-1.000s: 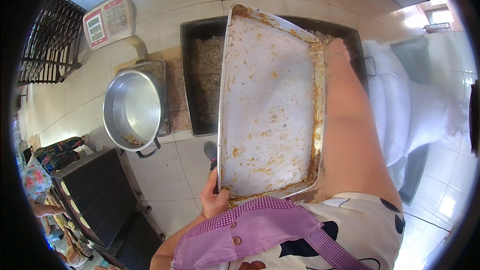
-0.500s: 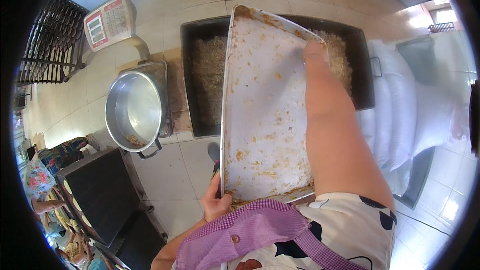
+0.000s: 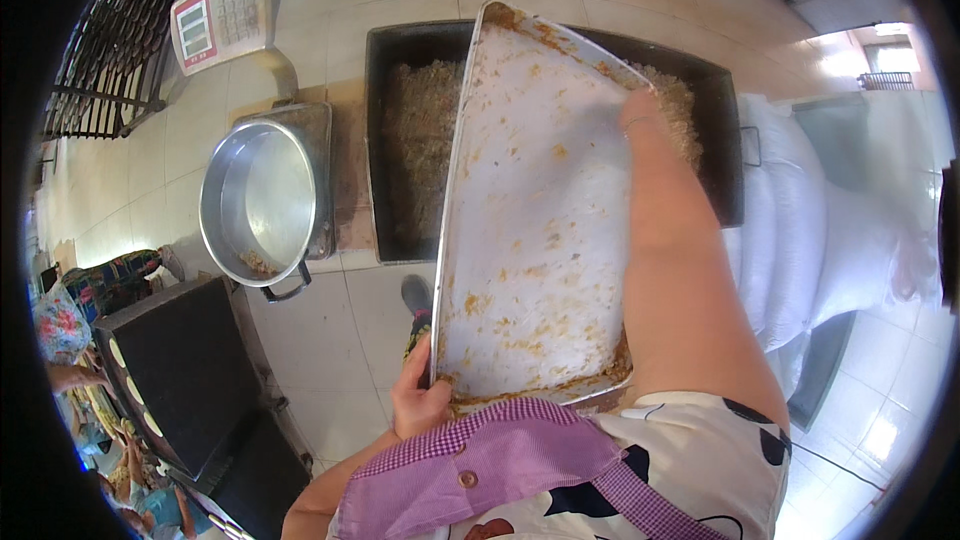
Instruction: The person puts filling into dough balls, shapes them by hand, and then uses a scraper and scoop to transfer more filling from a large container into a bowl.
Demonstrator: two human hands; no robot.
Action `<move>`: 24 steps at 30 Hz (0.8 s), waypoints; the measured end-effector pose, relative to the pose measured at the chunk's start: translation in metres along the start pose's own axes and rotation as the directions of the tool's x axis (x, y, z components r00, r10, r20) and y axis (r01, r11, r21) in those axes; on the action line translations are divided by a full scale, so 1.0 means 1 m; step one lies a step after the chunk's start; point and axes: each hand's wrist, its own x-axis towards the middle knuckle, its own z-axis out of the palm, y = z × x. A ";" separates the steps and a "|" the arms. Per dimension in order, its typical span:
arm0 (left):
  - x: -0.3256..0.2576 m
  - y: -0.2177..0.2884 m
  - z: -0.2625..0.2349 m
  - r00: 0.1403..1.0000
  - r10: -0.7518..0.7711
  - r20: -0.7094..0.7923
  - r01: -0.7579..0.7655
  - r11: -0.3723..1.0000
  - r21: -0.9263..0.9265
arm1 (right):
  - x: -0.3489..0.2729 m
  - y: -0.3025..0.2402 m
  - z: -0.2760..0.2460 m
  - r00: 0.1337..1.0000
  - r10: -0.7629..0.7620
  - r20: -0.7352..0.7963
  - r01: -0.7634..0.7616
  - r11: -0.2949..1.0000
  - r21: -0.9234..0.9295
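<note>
Baking tray (image 3: 540, 240), pale inside and smeared with brown residue, stretches from the near side by the purple apron (image 3: 490, 470) out over the middle of a black rectangular bin (image 3: 722, 140). Left hand (image 3: 420, 400) grips its near left corner, thumb over the rim. Right hand (image 3: 642, 105) is at the tray's far right corner, blurred, so whether it grips the rim or lies open I cannot tell. Coarse, crumbly material (image 3: 420, 140) shows in the bin on both sides of the tray. To the left, a two-handled metal pot (image 3: 260, 190) sits on a digital platform scale (image 3: 225, 20); to the right, full white sacks (image 3: 780, 230) stand beside the bin
</note>
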 end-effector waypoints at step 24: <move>0.057 0.023 -0.016 0.963 -0.270 0.007 0.267 0.954 0.136 | -0.171 0.197 -0.012 0.952 0.108 -0.286 0.022 0.910 0.414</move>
